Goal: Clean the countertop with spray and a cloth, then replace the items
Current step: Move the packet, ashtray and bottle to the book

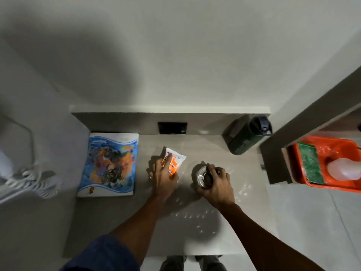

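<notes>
On the grey countertop [187, 227] my left hand [163, 178] holds an orange-and-white tube [174, 161] that lies flat, fingers wrapped over its lower half. To the right, my right hand [216, 184] grips a small clear glass container [201, 176] from its near right side, and part of its rim shows. A blue illustrated book [110, 165] lies flat at the left of the counter. A dark green bottle [248, 136] with a black cap stands at the back right. An orange tray [330, 163] at the far right carries a green cloth [310, 163] and a clear spray bottle [345, 169].
A black socket plate [172, 127] sits in the backsplash behind the tube. A grey partition [304, 122] separates the counter from the tray's shelf. A white coiled cord [37, 182] hangs at the left. My shoes [192, 263] show below the counter's front edge.
</notes>
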Demonstrator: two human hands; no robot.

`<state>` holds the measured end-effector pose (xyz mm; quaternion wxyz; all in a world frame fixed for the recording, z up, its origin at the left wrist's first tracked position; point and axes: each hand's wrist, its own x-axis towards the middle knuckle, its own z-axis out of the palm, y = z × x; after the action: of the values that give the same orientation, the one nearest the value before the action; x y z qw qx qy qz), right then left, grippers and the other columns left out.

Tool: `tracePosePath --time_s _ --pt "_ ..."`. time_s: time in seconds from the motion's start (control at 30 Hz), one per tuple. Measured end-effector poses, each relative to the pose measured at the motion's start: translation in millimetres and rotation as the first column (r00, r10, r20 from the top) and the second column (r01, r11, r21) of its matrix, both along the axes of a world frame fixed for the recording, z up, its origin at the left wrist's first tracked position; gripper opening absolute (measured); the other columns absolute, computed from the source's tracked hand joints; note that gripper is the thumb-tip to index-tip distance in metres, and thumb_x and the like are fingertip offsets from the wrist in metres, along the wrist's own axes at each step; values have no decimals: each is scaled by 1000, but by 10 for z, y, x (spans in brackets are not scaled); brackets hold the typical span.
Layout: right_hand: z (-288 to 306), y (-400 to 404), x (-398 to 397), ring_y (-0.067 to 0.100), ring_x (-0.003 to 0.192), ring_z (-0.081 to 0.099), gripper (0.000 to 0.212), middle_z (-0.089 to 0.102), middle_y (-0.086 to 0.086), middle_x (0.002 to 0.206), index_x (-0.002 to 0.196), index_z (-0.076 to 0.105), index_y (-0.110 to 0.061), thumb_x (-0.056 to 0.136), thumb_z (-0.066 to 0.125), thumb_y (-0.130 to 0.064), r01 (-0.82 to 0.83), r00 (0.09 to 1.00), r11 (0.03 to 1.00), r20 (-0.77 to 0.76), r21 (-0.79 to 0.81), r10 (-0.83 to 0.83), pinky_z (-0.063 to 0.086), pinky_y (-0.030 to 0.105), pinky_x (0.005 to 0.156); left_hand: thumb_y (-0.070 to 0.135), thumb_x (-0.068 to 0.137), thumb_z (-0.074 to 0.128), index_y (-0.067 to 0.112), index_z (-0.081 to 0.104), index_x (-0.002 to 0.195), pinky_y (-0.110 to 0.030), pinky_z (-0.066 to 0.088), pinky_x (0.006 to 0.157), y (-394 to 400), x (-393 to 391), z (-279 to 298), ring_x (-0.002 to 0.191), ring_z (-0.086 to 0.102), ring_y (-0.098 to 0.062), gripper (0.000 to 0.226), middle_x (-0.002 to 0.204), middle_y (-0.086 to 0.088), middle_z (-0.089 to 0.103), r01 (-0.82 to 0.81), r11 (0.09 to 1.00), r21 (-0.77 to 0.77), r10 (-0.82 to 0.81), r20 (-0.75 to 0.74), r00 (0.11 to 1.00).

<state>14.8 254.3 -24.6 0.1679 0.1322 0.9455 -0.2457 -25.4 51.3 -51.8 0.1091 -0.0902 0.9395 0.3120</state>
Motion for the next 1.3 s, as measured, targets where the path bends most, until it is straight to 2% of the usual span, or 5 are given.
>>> tracePosePath --time_s 0.23,0.47,0.77,1.03,1.3 --pt "112 -1141 -521 36 147 44 104 42 9 163 170 35 -34 82 88 -56 -253 965 964 -94 -86 245 55 51 112 18 94 83 10 46 165 -50 27 132 -1194 -206 174 155 40 -47 80 159 -29 46 -350 933 88 359 -118 926" --pt "62 -2098 -915 36 141 51 95 51 9 156 163 48 -28 80 88 -52 -491 871 866 -57 -92 488 47 41 115 13 94 83 -2 49 160 -57 34 130 -2050 -359 121 156 42 -52 75 163 -35 46 -426 903 53 429 -149 891" --pt "-151 -2647 -1226 39 159 33 110 30 12 176 173 27 -26 85 88 -50 -659 752 752 -11 -31 659 31 53 130 13 93 84 -2 53 156 -55 43 116 -2298 -371 -66 140 54 -51 72 150 -37 54 -395 919 12 393 -128 911" --pt "-347 -2472 -1159 35 171 10 119 12 9 185 177 14 -23 88 89 -45 -612 790 772 -90 -173 606 22 56 138 39 103 62 -2 42 164 -67 31 131 -2268 -249 -210 160 36 -52 76 171 -33 36 -323 944 -67 302 -219 928" --pt "-392 -1407 -767 32 165 32 111 31 10 179 175 25 -16 87 89 -37 -370 928 892 -139 -258 345 35 45 134 40 107 59 0 53 157 -65 36 130 -1801 129 -231 161 36 -46 64 170 -29 43 -166 958 -232 53 -429 902"
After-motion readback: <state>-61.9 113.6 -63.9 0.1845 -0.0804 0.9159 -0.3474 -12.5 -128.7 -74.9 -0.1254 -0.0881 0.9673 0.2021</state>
